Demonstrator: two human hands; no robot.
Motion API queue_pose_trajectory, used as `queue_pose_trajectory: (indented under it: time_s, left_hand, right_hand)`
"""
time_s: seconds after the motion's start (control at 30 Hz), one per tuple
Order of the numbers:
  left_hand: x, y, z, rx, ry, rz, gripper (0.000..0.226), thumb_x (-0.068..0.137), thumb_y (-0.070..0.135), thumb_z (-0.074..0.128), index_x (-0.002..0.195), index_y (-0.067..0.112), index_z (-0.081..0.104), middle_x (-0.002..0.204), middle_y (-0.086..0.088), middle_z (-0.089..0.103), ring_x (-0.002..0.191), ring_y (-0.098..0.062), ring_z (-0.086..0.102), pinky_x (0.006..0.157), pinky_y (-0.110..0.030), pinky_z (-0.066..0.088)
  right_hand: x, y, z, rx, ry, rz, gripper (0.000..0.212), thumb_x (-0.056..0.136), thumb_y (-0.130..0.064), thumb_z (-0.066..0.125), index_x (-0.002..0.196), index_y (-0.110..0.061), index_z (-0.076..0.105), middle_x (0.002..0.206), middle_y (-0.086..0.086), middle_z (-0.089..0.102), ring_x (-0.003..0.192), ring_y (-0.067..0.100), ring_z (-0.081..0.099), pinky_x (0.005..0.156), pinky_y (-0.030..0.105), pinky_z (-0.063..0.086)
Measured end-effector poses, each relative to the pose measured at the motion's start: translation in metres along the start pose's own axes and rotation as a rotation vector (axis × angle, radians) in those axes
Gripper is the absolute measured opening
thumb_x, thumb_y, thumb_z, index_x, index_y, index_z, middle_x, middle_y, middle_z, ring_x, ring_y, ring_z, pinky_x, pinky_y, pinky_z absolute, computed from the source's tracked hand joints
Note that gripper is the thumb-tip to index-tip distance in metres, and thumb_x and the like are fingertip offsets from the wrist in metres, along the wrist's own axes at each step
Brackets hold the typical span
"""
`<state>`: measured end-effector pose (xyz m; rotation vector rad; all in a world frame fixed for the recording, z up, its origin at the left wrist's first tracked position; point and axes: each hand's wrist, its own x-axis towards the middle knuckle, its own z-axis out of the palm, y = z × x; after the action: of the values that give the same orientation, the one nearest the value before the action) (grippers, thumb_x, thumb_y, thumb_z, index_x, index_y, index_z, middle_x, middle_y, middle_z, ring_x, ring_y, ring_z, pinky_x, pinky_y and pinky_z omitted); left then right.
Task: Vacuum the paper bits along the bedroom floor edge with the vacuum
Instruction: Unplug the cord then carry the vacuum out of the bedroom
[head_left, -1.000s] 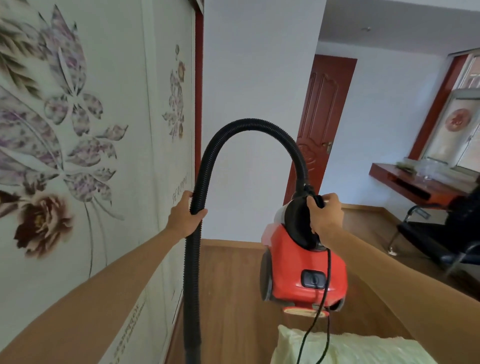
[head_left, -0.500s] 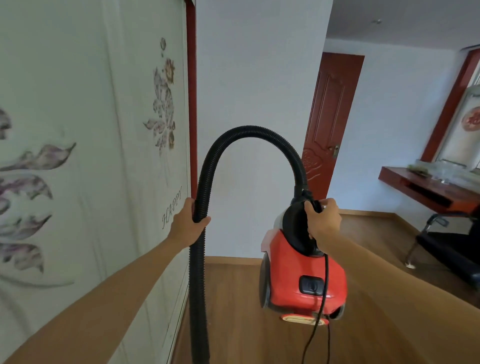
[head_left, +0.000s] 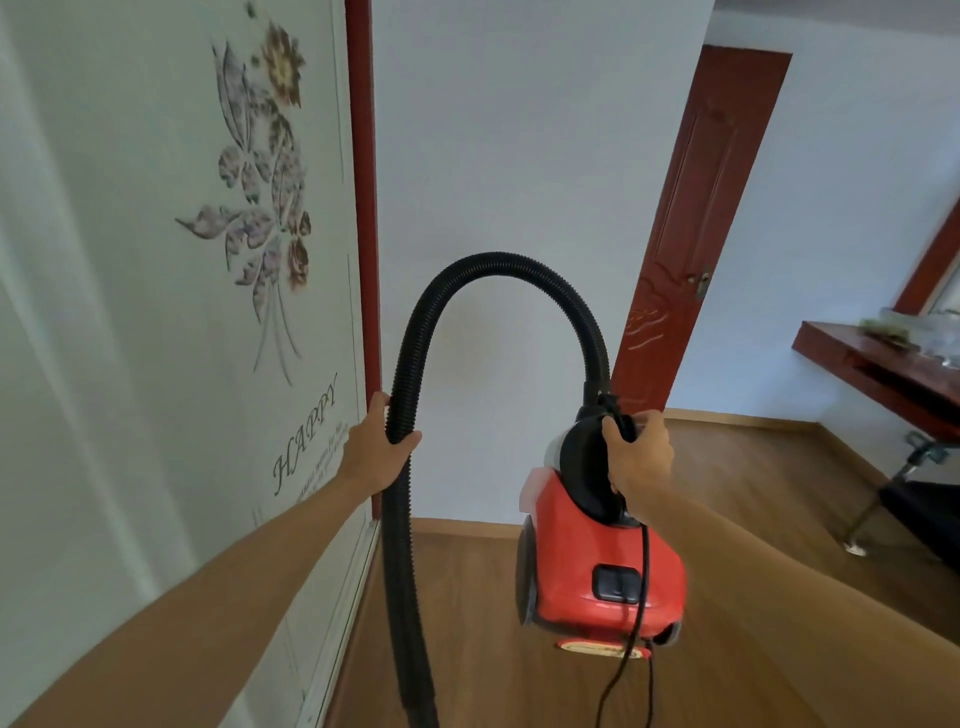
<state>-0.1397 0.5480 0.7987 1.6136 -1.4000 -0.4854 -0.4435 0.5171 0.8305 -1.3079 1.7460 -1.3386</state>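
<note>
Vacuum: in the head view, the red vacuum (head_left: 597, 561) hung in the air above the wood floor (head_left: 467, 623), right of centre. The side with its black switch was turned toward the camera.
Right hand: the right hand (head_left: 636, 457) gripped the black handle (head_left: 587, 467) on top of the vacuum, fingers curled round it and arm stretched forward.
Left hand: the left hand (head_left: 376, 449) was wrapped round the black ribbed hose (head_left: 498, 262), just beside a red frame strip (head_left: 363, 208).
Hose: it rose from the top of the vacuum, arched over to the left, passed through the left hand and dropped straight down past the bottom edge. Its end could not be seen.
Cord: a thin black cord (head_left: 641, 597) ran down over the vacuum's body and hung loose below it.
Left side: a pale panel (head_left: 130, 260) printed with flowers and the word HAPPY stood close beside the left arm.
Ahead: a white wall (head_left: 519, 156) met the floor at a wooden skirting board (head_left: 457, 526).
Right side: a dark red door (head_left: 691, 234) stood shut. Farther right was a red-brown tabletop (head_left: 883, 364) with blurred things on it, and a metal chair leg (head_left: 883, 499) below.
</note>
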Motion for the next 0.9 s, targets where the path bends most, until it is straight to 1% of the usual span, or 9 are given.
queue_pose_trajectory:
  time_s: [0.17, 0.27, 0.33, 0.47, 0.57, 0.67, 0.77, 0.83, 0.9]
  left_hand:
    - [0.051, -0.017, 0.015, 0.034, -0.048, 0.005, 0.042, 0.094, 0.022, 0.067, 0.127, 0.016, 0.040, 0.096, -0.014, 0.066, 0.062, -0.015, 0.060, 0.048, -0.018, 0.046]
    - [0.083, -0.032, 0.028, 0.045, -0.065, 0.007, 0.044, 0.094, 0.022, 0.066, 0.128, 0.015, 0.039, 0.100, -0.012, 0.065, 0.065, -0.014, 0.061, 0.049, -0.016, 0.045]
    - [0.106, -0.043, 0.038, 0.061, -0.077, 0.001, 0.043, 0.095, 0.022, 0.066, 0.128, 0.014, 0.040, 0.101, -0.010, 0.064, 0.067, -0.012, 0.060, 0.052, -0.015, 0.044]
    - [0.165, -0.075, 0.062, 0.068, -0.091, 0.023, 0.040, 0.094, 0.020, 0.066, 0.124, 0.011, 0.042, 0.097, -0.008, 0.061, 0.069, -0.014, 0.059, 0.053, -0.016, 0.043]
    - [0.213, -0.108, 0.085, 0.079, -0.109, -0.001, 0.035, 0.095, 0.019, 0.065, 0.119, 0.011, 0.042, 0.089, -0.005, 0.058, 0.065, -0.012, 0.056, 0.051, -0.016, 0.040]
    - [0.249, -0.147, 0.112, 0.097, -0.174, -0.046, 0.037, 0.095, 0.019, 0.065, 0.123, 0.011, 0.042, 0.087, -0.002, 0.056, 0.065, -0.010, 0.054, 0.049, -0.015, 0.039]
    - [0.278, -0.190, 0.140, 0.104, -0.232, -0.080, 0.040, 0.095, 0.019, 0.064, 0.127, 0.014, 0.041, 0.084, -0.001, 0.055, 0.063, -0.010, 0.055, 0.045, -0.011, 0.039]
    - [0.291, -0.219, 0.162, 0.109, -0.257, -0.106, 0.042, 0.095, 0.020, 0.064, 0.129, 0.014, 0.041, 0.087, -0.002, 0.057, 0.064, -0.010, 0.056, 0.047, -0.011, 0.039]
    - [0.297, -0.247, 0.184, 0.105, -0.283, -0.133, 0.041, 0.095, 0.022, 0.065, 0.128, 0.014, 0.041, 0.087, 0.001, 0.057, 0.067, -0.009, 0.057, 0.050, -0.015, 0.041]
  right_hand:
    - [0.053, 0.006, 0.030, -0.006, 0.000, 0.018, 0.025, 0.097, -0.032, 0.061, 0.109, -0.015, 0.047, 0.094, 0.014, 0.063, 0.068, 0.031, 0.061, 0.053, 0.035, 0.052]
    - [0.082, 0.012, 0.050, -0.016, 0.004, 0.027, 0.024, 0.097, -0.032, 0.061, 0.108, -0.016, 0.047, 0.095, 0.014, 0.062, 0.067, 0.031, 0.061, 0.051, 0.034, 0.050]
    - [0.100, 0.019, 0.066, -0.034, 0.004, 0.030, 0.023, 0.096, -0.032, 0.061, 0.106, -0.017, 0.047, 0.094, 0.014, 0.063, 0.067, 0.031, 0.062, 0.053, 0.037, 0.053]
    - [0.141, 0.039, 0.103, -0.102, -0.005, 0.042, 0.022, 0.096, -0.033, 0.060, 0.105, -0.018, 0.047, 0.091, 0.008, 0.062, 0.076, 0.036, 0.066, 0.067, 0.049, 0.060]
    - [0.173, 0.063, 0.138, -0.150, -0.011, 0.079, 0.023, 0.095, -0.033, 0.061, 0.106, -0.017, 0.048, 0.088, 0.004, 0.061, 0.075, 0.034, 0.067, 0.067, 0.051, 0.060]
    - [0.201, 0.092, 0.175, -0.192, -0.004, 0.137, 0.024, 0.095, -0.034, 0.060, 0.106, -0.018, 0.046, 0.084, -0.001, 0.058, 0.074, 0.031, 0.066, 0.068, 0.051, 0.060]
    - [0.228, 0.124, 0.210, -0.208, -0.004, 0.206, 0.024, 0.095, -0.038, 0.059, 0.104, -0.020, 0.045, 0.085, 0.001, 0.058, 0.075, 0.034, 0.066, 0.068, 0.054, 0.059]
    - [0.246, 0.152, 0.232, -0.227, -0.014, 0.254, 0.024, 0.093, -0.043, 0.058, 0.100, -0.025, 0.044, 0.088, 0.005, 0.060, 0.076, 0.036, 0.066, 0.069, 0.057, 0.059]
    - [0.258, 0.183, 0.252, -0.241, -0.027, 0.290, 0.023, 0.092, -0.046, 0.057, 0.098, -0.029, 0.043, 0.090, 0.003, 0.060, 0.083, 0.039, 0.066, 0.072, 0.058, 0.059]
